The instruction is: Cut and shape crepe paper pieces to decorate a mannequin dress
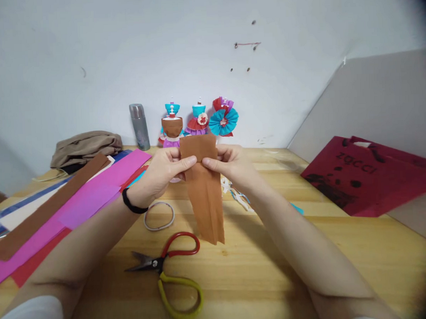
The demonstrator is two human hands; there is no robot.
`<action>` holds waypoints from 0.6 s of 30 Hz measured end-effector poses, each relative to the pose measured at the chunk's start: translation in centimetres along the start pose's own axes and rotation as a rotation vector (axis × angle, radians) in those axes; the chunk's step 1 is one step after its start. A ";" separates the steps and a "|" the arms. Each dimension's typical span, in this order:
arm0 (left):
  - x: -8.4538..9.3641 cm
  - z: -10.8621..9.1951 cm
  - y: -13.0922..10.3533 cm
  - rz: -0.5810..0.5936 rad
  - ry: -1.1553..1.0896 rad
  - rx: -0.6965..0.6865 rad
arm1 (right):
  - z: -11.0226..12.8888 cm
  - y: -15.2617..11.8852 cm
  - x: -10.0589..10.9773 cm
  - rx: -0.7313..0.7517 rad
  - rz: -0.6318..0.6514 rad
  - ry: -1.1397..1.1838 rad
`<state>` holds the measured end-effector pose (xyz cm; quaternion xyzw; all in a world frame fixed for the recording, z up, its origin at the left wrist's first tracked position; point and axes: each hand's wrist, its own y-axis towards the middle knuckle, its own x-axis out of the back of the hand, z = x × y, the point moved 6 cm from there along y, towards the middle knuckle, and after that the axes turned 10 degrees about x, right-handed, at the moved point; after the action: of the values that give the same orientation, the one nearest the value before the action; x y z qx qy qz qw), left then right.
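— Taking the scissors [157, 264] as landmark, where to look for the brown paper piece [205, 197]?

— Beyond and to the right of the scissors, with the lower end coming down just beside their red handle loop [181, 234]; impossible to tell whether touching the tabletop [361, 247] there

— And lying along which line?

— Running lengthwise away from the scissors, from that lower end up to the top edge, leaning slightly left at the top; marked by a faint lengthwise crease below the thumbs

— Held how?

— Pinched near the top by both hands; in the left hand [167, 165], gripped at the left edge, with thumb pressed on the face turned towards the scissors and fingers curled behind; in the right hand [230, 164], gripped likewise from the opposite edge, thumb tip just beside the left one

— Nearer to the scissors, left or right?

— Left, by a little, judging from the view; equally close to the paper, though, touching with both from opposite sides of the long axis

— And around the scissors?

— Just beyond, a pale ring [160, 228]; beyond and to the left, a magenta strip [130, 164] and a dark brown strip [59, 199]; beyond and to the right, small scraps [235, 194]; well beyond, some paper figures [172, 127]
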<state>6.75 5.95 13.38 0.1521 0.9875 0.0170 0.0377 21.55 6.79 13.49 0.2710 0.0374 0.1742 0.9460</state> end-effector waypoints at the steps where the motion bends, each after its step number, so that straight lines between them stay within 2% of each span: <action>1: -0.1 -0.1 0.0 0.005 0.006 0.000 | 0.0 0.0 0.1 0.000 -0.008 0.009; 8: 0.5 -0.5 0.0 -0.061 0.044 -0.055 | -0.3 0.2 0.5 0.017 -0.065 0.104; 14: 0.5 -1.3 -0.1 0.007 0.025 -0.177 | -0.4 0.2 0.8 -0.024 -0.091 0.179; 18: 0.3 -1.4 -0.3 0.046 0.010 -0.200 | -0.2 0.2 0.9 -0.058 -0.110 0.264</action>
<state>6.25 5.77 14.78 0.1701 0.9773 0.1169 0.0473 22.34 7.38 13.40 0.2156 0.1710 0.1570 0.9485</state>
